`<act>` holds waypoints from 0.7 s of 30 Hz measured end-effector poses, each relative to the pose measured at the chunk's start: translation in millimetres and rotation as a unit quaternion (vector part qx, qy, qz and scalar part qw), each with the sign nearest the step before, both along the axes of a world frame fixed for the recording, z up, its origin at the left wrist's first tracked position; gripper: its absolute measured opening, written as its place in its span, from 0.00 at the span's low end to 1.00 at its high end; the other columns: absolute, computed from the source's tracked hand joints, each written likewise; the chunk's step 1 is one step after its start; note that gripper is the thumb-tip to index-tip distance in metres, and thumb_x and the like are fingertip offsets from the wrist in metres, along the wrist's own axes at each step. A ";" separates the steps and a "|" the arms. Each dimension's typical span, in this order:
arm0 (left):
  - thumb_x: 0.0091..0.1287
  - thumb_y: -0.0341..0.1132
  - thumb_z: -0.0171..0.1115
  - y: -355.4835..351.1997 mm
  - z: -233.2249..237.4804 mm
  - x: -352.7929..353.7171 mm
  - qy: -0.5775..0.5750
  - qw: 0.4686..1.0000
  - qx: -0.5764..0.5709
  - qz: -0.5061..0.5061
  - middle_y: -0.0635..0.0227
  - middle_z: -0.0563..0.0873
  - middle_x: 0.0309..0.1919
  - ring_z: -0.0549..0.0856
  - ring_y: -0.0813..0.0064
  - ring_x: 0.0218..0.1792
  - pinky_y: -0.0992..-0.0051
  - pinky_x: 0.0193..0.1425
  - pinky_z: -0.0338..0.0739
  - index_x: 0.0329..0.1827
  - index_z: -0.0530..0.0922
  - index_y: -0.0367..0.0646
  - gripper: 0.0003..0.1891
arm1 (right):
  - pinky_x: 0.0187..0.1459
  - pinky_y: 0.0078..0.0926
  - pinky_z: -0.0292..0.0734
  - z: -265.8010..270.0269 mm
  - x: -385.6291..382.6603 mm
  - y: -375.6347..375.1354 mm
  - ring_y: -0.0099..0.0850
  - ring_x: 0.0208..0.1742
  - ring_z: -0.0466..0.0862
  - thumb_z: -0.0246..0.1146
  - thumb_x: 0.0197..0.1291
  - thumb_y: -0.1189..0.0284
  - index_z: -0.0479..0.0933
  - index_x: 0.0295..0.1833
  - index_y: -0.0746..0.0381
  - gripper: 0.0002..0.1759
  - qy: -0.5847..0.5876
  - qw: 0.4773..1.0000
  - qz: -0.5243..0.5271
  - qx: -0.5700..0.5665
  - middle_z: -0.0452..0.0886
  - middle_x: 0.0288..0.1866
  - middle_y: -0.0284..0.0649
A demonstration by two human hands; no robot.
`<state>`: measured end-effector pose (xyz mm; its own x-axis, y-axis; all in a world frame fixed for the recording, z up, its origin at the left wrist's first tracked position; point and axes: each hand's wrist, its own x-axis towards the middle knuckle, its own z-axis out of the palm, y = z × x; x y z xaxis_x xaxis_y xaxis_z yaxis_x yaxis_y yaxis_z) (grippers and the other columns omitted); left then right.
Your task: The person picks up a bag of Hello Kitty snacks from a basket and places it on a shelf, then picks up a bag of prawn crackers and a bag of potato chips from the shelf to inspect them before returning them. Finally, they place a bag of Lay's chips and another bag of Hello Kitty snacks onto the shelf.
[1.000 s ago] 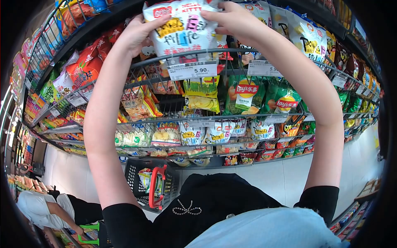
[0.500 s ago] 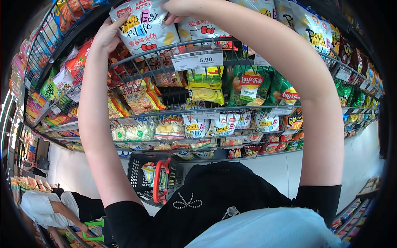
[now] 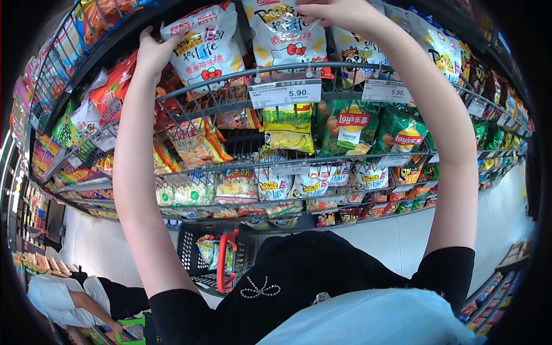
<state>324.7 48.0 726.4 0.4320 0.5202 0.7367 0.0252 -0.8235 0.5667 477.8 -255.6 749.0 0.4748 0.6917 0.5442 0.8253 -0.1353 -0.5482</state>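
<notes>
My left hand (image 3: 154, 53) is at the left edge of a white Hello Kitty snack bag (image 3: 210, 52) on the upper shelf. Its thumb lies over the bag's front, while the other fingers are apart from it, off to the side. Beside that bag stands a second white Hello Kitty snack bag (image 3: 290, 37). My right hand (image 3: 333, 12) is closed on its upper right edge, with the fingertips partly out of sight. Both bags stand upright behind the wire rail (image 3: 230, 75).
A price tag (image 3: 286, 93) reading 5.90 hangs on the rail. Lower shelves hold green Lay's bags (image 3: 348, 123) and other snacks. Below, a black basket (image 3: 187, 244) with a red handle (image 3: 225, 259) contains packets. Another person (image 3: 75, 296) is at lower left, near a green handle.
My right hand has moved right, from the left white bag to the second one. My left hand's fingers have loosened at the left bag's edge. The left bag leans a little differently.
</notes>
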 end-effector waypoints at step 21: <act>0.51 0.40 0.67 -114.8 -23.5 -6.0 -0.132 0.872 0.467 0.070 0.64 0.79 0.34 0.77 0.61 0.39 0.67 0.44 0.70 0.34 0.78 0.42 0.13 | 0.39 0.28 0.78 -4.1 16.7 -125.9 0.38 0.36 0.83 0.64 0.50 0.68 0.77 0.39 0.69 0.16 -0.253 0.931 -0.262 -0.007 0.81 0.34 0.49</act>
